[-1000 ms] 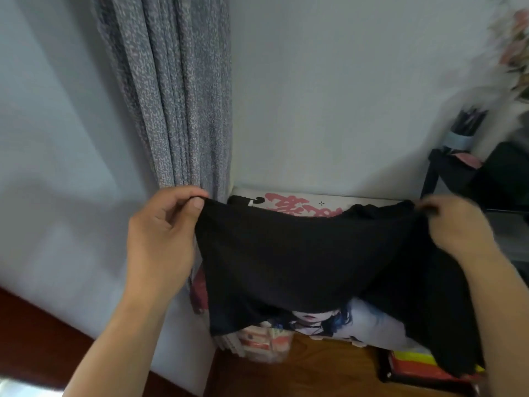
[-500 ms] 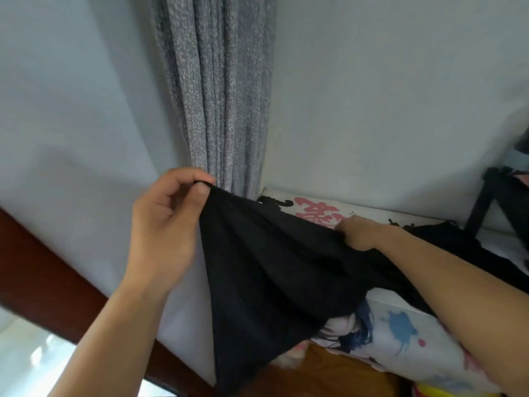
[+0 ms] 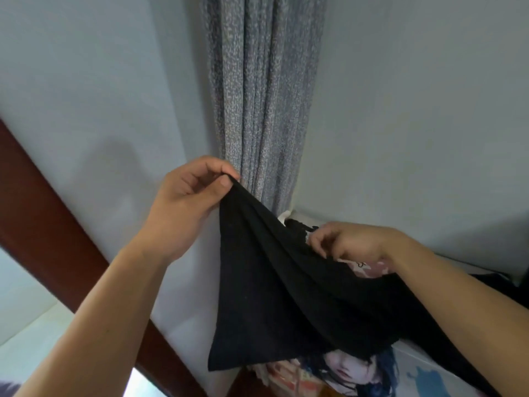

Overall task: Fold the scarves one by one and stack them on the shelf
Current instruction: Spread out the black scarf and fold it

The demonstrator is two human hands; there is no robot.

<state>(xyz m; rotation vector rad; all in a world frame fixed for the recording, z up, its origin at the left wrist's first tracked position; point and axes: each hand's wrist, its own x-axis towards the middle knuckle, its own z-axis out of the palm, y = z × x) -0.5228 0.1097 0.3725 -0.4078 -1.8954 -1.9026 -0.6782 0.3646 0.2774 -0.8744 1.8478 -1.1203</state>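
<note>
Hands work a black scarf (image 3: 286,282) in mid-air before a grey curtain (image 3: 263,96), the cloth held up and spread, apparently so its edges can be matched for a fold. The left hand (image 3: 183,207) pinches the top corner between thumb and forefinger, a closed grip that lets the fabric hang in a triangle. The right hand (image 3: 346,239), lower and across, has its fingers curled on the frayed far edge above printed cushions (image 3: 357,371); no shelf is visible.

A grey speckled curtain (image 3: 263,96) hangs in the wall corner; a dark wooden beam (image 3: 43,224) slants left; printed illustrated fabric (image 3: 372,371) lies below.
</note>
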